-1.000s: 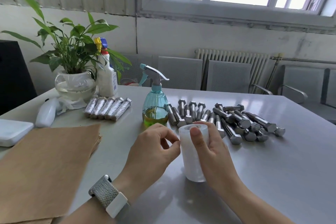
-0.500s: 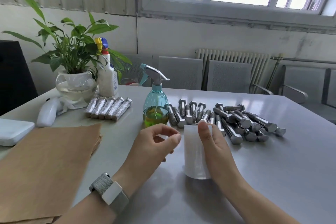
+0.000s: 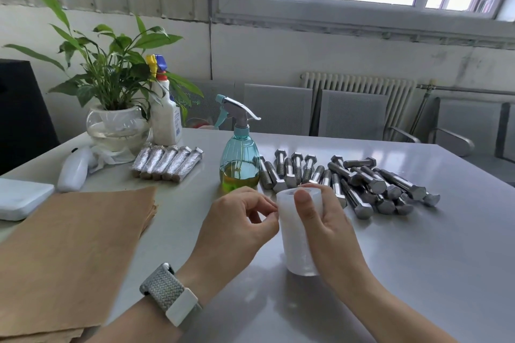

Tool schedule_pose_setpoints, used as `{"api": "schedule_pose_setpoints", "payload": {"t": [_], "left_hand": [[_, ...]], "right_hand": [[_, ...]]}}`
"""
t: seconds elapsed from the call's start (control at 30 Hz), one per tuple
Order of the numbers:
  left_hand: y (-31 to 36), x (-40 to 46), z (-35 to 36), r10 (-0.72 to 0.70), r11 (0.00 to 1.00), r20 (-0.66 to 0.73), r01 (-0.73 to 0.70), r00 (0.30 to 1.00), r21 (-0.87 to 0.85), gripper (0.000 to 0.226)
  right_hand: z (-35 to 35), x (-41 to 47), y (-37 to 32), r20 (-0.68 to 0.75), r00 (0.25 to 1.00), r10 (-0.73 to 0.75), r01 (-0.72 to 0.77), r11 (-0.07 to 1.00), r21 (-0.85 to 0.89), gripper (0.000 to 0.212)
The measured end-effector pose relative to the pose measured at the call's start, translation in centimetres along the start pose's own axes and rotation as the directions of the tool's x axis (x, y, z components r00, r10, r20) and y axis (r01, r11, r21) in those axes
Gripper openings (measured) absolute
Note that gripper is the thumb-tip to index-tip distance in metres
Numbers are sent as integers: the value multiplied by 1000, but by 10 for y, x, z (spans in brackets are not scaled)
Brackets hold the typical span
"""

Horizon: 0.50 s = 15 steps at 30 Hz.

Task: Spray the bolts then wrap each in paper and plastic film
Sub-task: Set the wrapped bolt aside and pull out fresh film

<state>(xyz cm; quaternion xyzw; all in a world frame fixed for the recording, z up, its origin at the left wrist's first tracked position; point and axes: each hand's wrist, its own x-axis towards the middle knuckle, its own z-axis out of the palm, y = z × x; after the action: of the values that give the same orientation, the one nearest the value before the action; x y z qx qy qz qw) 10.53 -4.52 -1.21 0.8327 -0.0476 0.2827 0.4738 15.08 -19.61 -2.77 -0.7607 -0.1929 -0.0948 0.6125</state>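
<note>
- The glossy grey tabletop (image 3: pixel 418 273) fills the lower view and carries everything below.
- A stack of brown kraft paper sheets (image 3: pixel 69 253) lies flat at the left near edge, its far corner close to the wrapped bundles.
- A leafy green plant in a round clear glass bowl (image 3: pixel 117 125) stands at the far left corner, with a white trigger bottle with a yellow and blue nozzle (image 3: pixel 165 120) just beside it on the right.
- A heap of bare steel hex-head bolts (image 3: pixel 348 178) is spread across the far middle and right of the table, some in a loose row, others piled over each other.
- A teal translucent spray bottle with a grey trigger and yellow-green liquid in its base (image 3: pixel 240 159) stands upright just left of the bolts.
- The white roll of plastic film (image 3: pixel 292 234) stands on end near the middle, in front of the spray bottle and bolts.
- The right hand (image 3: pixel 328 228) is wrapped round the roll, thumb across its front face and fingers behind it.
- The left hand (image 3: pixel 237 228), with a woven grey watch band (image 3: pixel 167 291) at the wrist, has thumb and forefinger pinched together at the roll's left edge; whether film is caught between them cannot be told.
- Five bolts wrapped in paper and shiny film (image 3: pixel 167 163) lie side by side in front of the plant.
</note>
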Motion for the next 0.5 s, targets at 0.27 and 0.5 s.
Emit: {"api": "schedule_pose_setpoints", "payload": {"t": [0.27,0.5], "left_hand": [[-4,3,1,-152,958,101,172,983,-231,5],[-11,2,8,-251,777,197,319,948,-543,9]], "right_hand": [[-2,4,0,13,990,142,-142,986,86,55],[-2,4,-5,69,964,258,-267,942,202,73]]}}
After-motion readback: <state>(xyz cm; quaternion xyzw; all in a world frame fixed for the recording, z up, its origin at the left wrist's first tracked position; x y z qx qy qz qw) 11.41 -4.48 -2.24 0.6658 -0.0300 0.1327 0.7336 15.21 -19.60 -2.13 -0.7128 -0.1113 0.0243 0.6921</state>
